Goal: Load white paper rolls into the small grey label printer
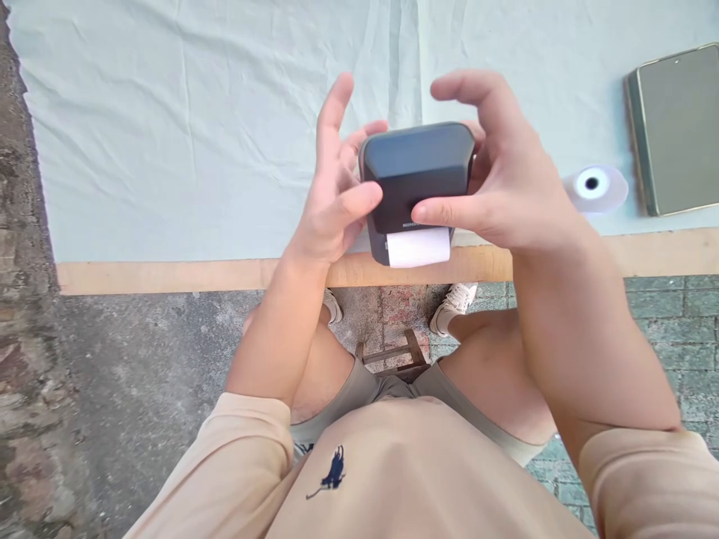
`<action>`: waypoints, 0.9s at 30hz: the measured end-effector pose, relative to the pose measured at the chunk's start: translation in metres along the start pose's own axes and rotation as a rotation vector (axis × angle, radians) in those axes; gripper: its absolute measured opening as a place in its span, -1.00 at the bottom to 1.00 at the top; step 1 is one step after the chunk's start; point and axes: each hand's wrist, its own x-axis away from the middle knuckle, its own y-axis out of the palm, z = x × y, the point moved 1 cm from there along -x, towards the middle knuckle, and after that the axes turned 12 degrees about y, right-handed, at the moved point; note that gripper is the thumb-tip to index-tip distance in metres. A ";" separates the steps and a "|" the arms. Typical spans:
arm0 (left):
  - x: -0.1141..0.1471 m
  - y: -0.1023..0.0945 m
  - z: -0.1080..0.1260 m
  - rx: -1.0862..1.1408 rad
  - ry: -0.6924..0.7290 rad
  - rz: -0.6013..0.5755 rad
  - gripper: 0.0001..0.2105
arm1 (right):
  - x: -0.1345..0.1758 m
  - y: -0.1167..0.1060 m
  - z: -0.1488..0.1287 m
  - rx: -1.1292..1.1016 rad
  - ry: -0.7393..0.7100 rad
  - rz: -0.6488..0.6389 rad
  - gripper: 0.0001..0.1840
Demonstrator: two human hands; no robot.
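A small black label printer is held up between both hands over the table's near edge. White paper sticks out of its slot on the side toward me. My left hand grips the printer's left side, thumb on the top face and index finger raised off it. On the right side, my right hand is closed on the printer, its thumb pressed on the top near the lettering and its index finger lifted and curved. The fingers beneath the printer are partly hidden.
A white paper roll with a dark core lies on the pale cloth, right of my right hand. Farther right is a dark-screened phone or tablet. The table's wooden edge runs across in front of my knees.
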 end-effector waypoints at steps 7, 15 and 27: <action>0.000 0.018 0.001 0.017 -0.031 -0.049 -0.48 | -0.007 0.010 0.014 -0.211 -0.056 0.115 -0.25; -0.001 0.017 -0.005 0.049 -0.098 0.067 -0.64 | -0.005 0.018 0.007 -0.004 -0.023 0.204 -0.23; 0.000 0.023 -0.003 -0.047 -0.206 0.230 -0.52 | -0.006 0.006 0.000 -0.073 0.040 0.112 -0.17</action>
